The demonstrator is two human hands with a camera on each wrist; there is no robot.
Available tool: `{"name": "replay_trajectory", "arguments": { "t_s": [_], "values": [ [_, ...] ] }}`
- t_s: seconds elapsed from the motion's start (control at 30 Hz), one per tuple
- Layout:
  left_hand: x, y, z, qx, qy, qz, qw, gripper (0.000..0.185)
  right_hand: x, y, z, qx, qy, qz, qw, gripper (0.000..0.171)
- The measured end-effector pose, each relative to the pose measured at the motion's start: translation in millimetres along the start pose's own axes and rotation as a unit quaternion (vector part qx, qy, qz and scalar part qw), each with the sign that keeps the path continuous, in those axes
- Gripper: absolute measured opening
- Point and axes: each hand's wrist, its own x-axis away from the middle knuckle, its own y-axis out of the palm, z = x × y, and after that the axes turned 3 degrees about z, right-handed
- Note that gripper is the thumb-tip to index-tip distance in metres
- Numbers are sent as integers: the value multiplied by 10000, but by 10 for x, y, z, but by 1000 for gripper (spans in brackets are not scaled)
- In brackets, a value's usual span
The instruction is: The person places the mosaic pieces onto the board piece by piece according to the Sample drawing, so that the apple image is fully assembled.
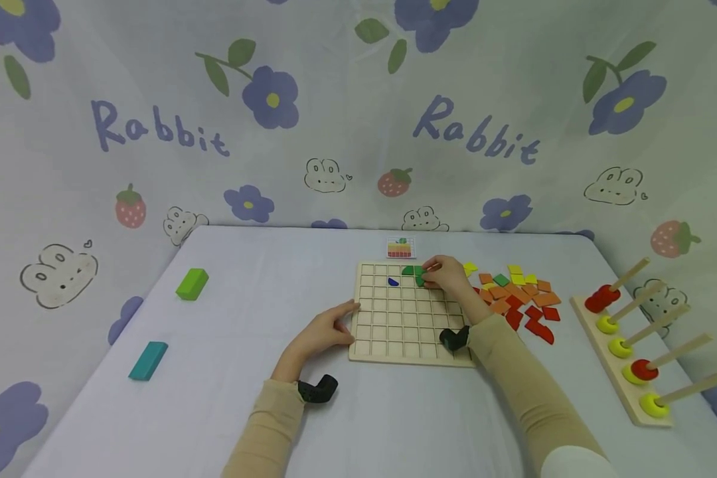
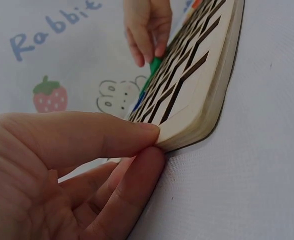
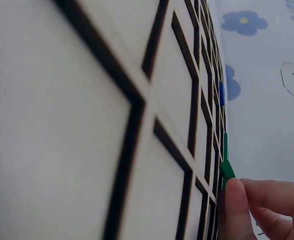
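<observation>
A wooden grid board lies on the table. My left hand is at its left edge, with thumb and fingertips pinching the board's rim in the left wrist view. My right hand is over the board's far right part, thumb and finger pinching a small green piece. Beside those fingertips, more green pieces lie on the far rows. A blue half-round piece rests on the grid left of them. The right fingers partly hide the held piece, so its outline is unclear.
A small pattern card lies behind the board. Right of it are loose red, orange, yellow and green pieces. A peg stand with red and yellow rings stands far right. A green block and a teal block lie left.
</observation>
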Motion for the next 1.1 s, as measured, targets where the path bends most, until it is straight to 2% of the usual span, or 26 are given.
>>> {"name": "replay_trajectory", "arguments": {
  "t_s": [0.27,0.37,0.47,0.6,0.77,1.1],
  "values": [
    [-24,10,-6,-26,-32,10,10000,69,20,0,-16,216,-172,19,9996,27],
    [-28,9,-6,-31,-53,25,10000,69,34,1,-22,669,-389,176,9968,24],
    [-19,6,24,-51,-63,43,10000,68,47,-5,-29,1333,-679,415,9879,22],
    [-3,4,69,-93,-77,43,9999,68,85,-21,-83,1782,-711,631,9794,20],
    [-3,3,58,-126,-57,19,9999,68,124,-44,-134,1700,-421,535,9831,23],
    [6,2,3,-179,-69,62,9998,69,150,-61,-122,1495,-221,271,9882,26]
  ]
}}
